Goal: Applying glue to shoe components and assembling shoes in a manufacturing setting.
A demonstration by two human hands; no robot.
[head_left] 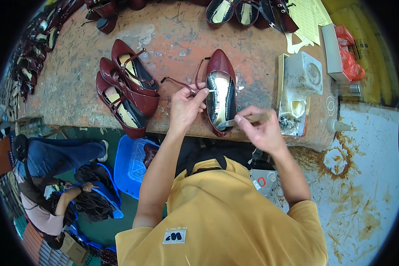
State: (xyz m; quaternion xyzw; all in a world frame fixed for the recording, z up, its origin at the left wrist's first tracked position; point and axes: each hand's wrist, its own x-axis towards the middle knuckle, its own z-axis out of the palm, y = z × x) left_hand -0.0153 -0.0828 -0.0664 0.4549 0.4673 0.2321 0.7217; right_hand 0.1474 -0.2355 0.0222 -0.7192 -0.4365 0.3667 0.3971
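Observation:
A dark red patent shoe [221,62] lies upright on the worn bench in front of me, toe pointing away, its pale insole strip showing inside. My left hand [187,109] is closed at the shoe's left side, pinching its thin red strap [176,81], whose free end sticks out to the left. A small white bit shows by the thumb tip, too small to name. My right hand [262,131] grips a brush [226,124], its tip down inside the heel end of the shoe. Several matching shoes [127,84] are clustered to the left.
On the right, a tray [279,80] holds a whitish, glue-crusted container [305,73]. Beyond stands a white box with red plastic [350,62]. More shoes [232,12] line the far edge. Below left are a blue basket [127,166] and another person [44,195] bending over blue bins.

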